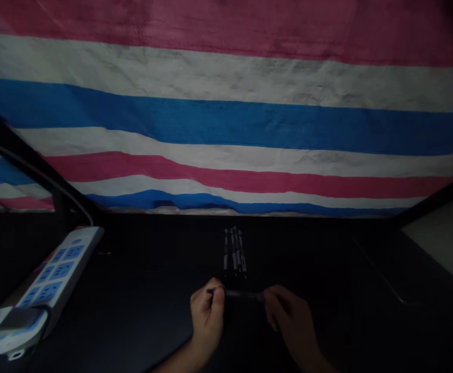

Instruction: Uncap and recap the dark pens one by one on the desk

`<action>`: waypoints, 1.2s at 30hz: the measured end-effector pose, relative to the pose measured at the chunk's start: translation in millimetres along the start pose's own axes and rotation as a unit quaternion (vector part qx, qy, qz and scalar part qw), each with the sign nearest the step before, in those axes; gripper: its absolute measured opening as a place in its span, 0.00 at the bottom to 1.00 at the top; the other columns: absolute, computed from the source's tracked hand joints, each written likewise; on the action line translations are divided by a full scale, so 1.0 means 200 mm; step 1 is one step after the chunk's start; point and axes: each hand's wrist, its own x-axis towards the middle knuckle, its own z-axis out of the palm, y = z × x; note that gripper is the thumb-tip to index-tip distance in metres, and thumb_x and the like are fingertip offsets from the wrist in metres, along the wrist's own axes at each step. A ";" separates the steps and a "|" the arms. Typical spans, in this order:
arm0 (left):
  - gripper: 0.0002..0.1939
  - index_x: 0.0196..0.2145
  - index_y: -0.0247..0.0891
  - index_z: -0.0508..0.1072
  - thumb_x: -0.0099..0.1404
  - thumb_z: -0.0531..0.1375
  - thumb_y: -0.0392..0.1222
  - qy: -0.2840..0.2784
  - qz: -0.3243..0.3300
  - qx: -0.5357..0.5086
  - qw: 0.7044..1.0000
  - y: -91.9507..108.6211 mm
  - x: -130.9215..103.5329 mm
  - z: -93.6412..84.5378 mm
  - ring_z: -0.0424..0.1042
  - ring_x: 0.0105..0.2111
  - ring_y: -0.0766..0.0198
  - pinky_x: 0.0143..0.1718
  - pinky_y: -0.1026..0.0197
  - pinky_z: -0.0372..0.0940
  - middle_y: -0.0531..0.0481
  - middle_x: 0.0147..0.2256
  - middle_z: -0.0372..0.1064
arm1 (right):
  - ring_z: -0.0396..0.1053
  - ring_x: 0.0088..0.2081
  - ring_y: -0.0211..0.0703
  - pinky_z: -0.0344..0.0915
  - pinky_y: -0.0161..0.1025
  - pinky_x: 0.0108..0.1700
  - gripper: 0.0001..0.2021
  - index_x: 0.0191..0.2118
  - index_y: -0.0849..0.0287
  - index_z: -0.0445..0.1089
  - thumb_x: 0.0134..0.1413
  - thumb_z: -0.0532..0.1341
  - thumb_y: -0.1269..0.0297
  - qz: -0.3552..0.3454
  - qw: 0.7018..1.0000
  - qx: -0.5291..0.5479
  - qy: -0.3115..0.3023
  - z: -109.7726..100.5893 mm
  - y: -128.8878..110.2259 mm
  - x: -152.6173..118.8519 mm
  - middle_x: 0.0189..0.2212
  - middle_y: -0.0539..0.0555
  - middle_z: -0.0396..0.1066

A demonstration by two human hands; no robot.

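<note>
- One slim pen [244, 294] spans the two hands over the black table [141, 290], roughly midway between its left and right edges.
- The left hand [206, 309] has thumb and fingers closed on one end.
- The right hand [288, 313] pinches the other end.
- Four more pens [234, 254] lie close together, towards the far edge.
- One white power strip [60, 272] runs beside the left edge.

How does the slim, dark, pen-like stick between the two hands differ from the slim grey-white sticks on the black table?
The dark stick is held by the left hand and right hand; the grey-white sticks lie on the black table. The dark stick runs sideways; the grey-white sticks run roughly forward. Both kinds look slim.
</note>
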 end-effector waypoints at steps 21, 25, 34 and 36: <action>0.20 0.22 0.38 0.62 0.70 0.46 0.46 0.008 -0.084 -0.118 0.989 -0.08 -0.09 0.00 0.54 0.20 0.67 0.22 0.64 0.52 0.55 0.19 0.54 | 0.61 0.22 0.35 0.60 0.31 0.25 0.17 0.29 0.58 0.67 0.56 0.57 0.48 -0.035 0.994 0.107 -0.017 -0.01 0.02 -0.05 0.20 0.48 0.63; 0.20 0.22 0.38 0.62 0.70 0.46 0.46 0.007 -0.082 -0.137 0.987 -0.08 -0.09 0.00 0.55 0.20 0.66 0.22 0.63 0.52 0.54 0.20 0.54 | 0.58 0.20 0.35 0.57 0.31 0.23 0.21 0.25 0.59 0.65 0.58 0.54 0.47 -0.022 0.995 0.094 -0.032 -0.01 0.04 -0.05 0.18 0.48 0.60; 0.20 0.22 0.38 0.64 0.69 0.47 0.48 0.011 -0.084 -0.126 0.988 -0.06 -0.08 0.01 0.56 0.19 0.67 0.21 0.65 0.54 0.55 0.19 0.55 | 0.58 0.20 0.35 0.57 0.32 0.23 0.21 0.22 0.58 0.63 0.58 0.54 0.47 -0.024 0.994 0.094 -0.049 -0.02 0.03 -0.04 0.17 0.48 0.59; 0.21 0.22 0.38 0.64 0.69 0.47 0.49 0.015 -0.082 -0.125 0.989 -0.05 -0.07 0.01 0.56 0.19 0.67 0.20 0.65 0.54 0.54 0.18 0.55 | 0.57 0.20 0.34 0.57 0.31 0.23 0.22 0.20 0.59 0.62 0.58 0.54 0.48 -0.012 0.995 0.085 -0.046 -0.02 0.03 -0.03 0.17 0.48 0.59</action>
